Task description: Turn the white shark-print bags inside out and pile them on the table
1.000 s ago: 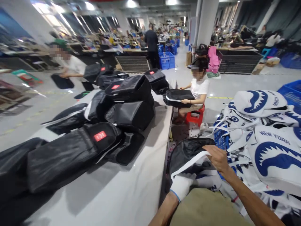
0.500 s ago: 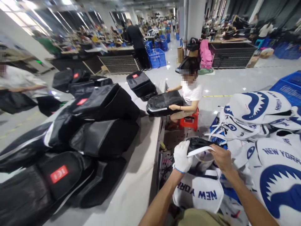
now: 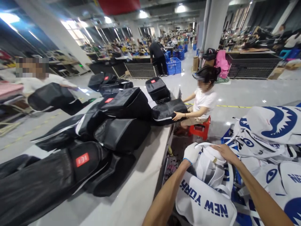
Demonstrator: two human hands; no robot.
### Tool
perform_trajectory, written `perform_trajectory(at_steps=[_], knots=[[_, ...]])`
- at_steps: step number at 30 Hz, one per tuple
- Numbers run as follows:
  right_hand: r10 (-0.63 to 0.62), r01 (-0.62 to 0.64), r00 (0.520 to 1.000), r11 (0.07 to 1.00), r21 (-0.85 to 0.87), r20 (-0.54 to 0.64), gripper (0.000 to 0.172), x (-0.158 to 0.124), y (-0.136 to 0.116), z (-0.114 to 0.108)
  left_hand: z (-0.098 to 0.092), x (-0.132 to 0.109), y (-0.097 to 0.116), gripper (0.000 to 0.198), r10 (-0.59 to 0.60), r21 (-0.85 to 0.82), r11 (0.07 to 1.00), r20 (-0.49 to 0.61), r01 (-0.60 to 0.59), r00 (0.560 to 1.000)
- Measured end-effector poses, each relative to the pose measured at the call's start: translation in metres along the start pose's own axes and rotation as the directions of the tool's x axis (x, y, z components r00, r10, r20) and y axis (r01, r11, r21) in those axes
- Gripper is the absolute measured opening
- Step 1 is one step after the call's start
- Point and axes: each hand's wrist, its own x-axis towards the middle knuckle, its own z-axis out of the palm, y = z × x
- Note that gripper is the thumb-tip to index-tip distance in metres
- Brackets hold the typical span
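Note:
A white backpack [image 3: 204, 199] with blue NEW YORK lettering hangs in front of me, its lettering upside down. My left hand [image 3: 191, 153], in a white glove, is closed on one end of its curved white edge. My bare right hand [image 3: 224, 152] grips the other end of that edge, fingers bent around it. White straps [image 3: 210, 164] bunch up below and between my hands. The bag's inside is mostly hidden from this angle. Close by on the right lies a pile of similar white backpacks [image 3: 279, 125] with blue shark-mouth prints.
Black backpacks [image 3: 122, 133] with red labels cover much of the pale table [image 3: 138, 185] on my left. A co-worker [image 3: 204, 97] on a red stool [image 3: 199, 129] handles a black bag [image 3: 168, 110]. Another person [image 3: 42, 75] holds a black bag at far left.
The view has swung left and up. The black lining seen between my hands has gone out of sight, and white straps show there now. The co-worker at left has raised a black bag.

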Motion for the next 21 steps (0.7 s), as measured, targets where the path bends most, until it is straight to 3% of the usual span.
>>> perform_trajectory(at_steps=[5,8,13,16,18,21], knots=[[-0.024,0.012,0.996,0.991,-0.132,-0.091,0.08,-0.028,-0.009,0.0,-0.005,-0.02,0.015,0.032,0.034,0.077,0.996,0.023,-0.036,0.999],[-0.058,0.028,0.991,0.972,-0.231,-0.124,0.081,-0.052,-0.022,0.009,-0.007,-0.049,0.012,0.035,0.032,0.06,0.998,-0.001,-0.031,1.0],[-0.106,0.085,0.993,0.949,-0.303,-0.053,0.073,-0.107,-0.036,0.051,-0.004,-0.129,-0.025,0.041,0.116,0.066,0.992,-0.234,-0.103,0.965],[-0.098,0.087,0.995,0.947,-0.308,-0.022,0.066,-0.131,-0.04,0.077,-0.002,-0.168,-0.05,0.044,0.143,0.076,0.989,-0.298,-0.125,0.944],[-0.082,0.074,0.997,0.955,-0.287,-0.015,0.064,-0.133,-0.042,0.087,-0.005,-0.178,-0.059,0.044,0.135,0.091,0.989,-0.293,-0.113,0.946],[-0.026,0.042,0.997,0.973,-0.226,0.072,0.063,-0.116,-0.041,0.089,-0.011,-0.169,-0.06,0.037,0.053,0.061,0.997,-0.253,-0.039,0.966]])
